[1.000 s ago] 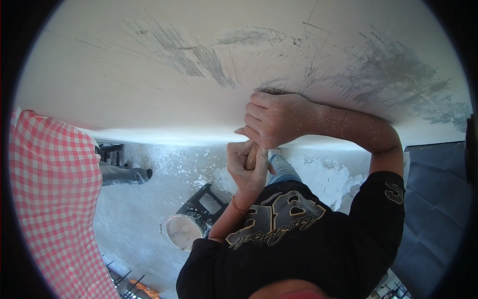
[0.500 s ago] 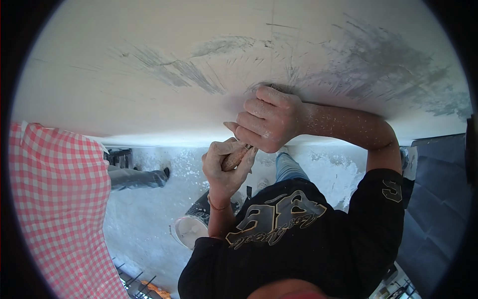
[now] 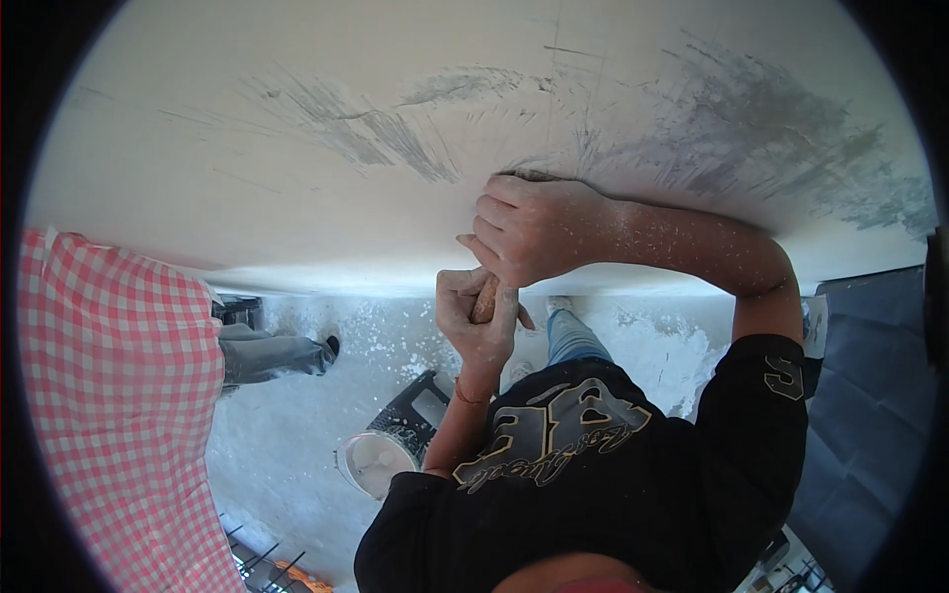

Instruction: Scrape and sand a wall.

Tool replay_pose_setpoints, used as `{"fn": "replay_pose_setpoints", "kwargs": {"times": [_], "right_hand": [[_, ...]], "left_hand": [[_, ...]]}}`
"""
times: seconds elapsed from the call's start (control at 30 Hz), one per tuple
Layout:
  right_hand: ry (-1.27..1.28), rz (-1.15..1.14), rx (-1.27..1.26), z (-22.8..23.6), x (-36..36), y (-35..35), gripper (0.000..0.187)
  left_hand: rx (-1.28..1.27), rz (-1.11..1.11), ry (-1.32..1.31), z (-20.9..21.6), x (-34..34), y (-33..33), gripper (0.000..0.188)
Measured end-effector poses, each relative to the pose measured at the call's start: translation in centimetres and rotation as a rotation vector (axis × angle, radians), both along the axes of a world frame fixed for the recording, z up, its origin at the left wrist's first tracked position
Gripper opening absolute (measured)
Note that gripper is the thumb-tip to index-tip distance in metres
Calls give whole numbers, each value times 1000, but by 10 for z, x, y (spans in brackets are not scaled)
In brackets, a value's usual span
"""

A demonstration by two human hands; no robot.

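Note:
My left hand (image 3: 477, 314), dusted with white powder, is closed round the wooden handle (image 3: 484, 299) of a tool. Just above it my right hand (image 3: 529, 227) is closed over the tool's upper end, its knuckles against the pale wall (image 3: 297, 212). The tool's head is hidden under the right hand, so its exact kind does not show. A dark edge (image 3: 534, 176) peeks out between the right hand and the wall. Grey scraped streaks (image 3: 386, 138) mark the wall to the left of the hands, and a broad grey patch (image 3: 761, 124) lies to the right.
A bucket (image 3: 379, 465) with pale contents stands beside a dark plastic stool (image 3: 420, 405) on the powder-spattered floor (image 3: 277, 425). Pink checked cloth (image 3: 124, 395) fills the left side, with a person's grey trouser leg (image 3: 277, 356) beyond. Dark panelled sheeting (image 3: 875, 395) is at right.
My left hand has moved right and slightly up, turning the handle more upright. My right hand has shifted a little, still against the wall. More of the stool shows.

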State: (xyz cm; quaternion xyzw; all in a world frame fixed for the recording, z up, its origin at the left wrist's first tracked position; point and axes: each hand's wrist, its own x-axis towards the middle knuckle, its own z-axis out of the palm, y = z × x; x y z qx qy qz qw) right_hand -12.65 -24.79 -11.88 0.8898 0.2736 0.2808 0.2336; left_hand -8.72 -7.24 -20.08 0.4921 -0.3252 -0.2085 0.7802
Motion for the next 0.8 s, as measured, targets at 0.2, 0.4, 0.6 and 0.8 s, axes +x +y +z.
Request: {"fn": "replay_pose_setpoints", "kwargs": {"times": [0.2,0.4,0.6,0.8], "right_hand": [[-300,4,115,10,-4,2,10],[-424,-102,213,13,-17,-1,10],[149,49,7,8,1,-1,20],[176,60,-36,10,-2,-4,20]], "left_hand": [[145,65,-205,43,20,11,25],[232,13,-445,69,24,4,26],[62,76,83,3,-23,2,27],[40,93,75,7,-31,-6,25]]}}
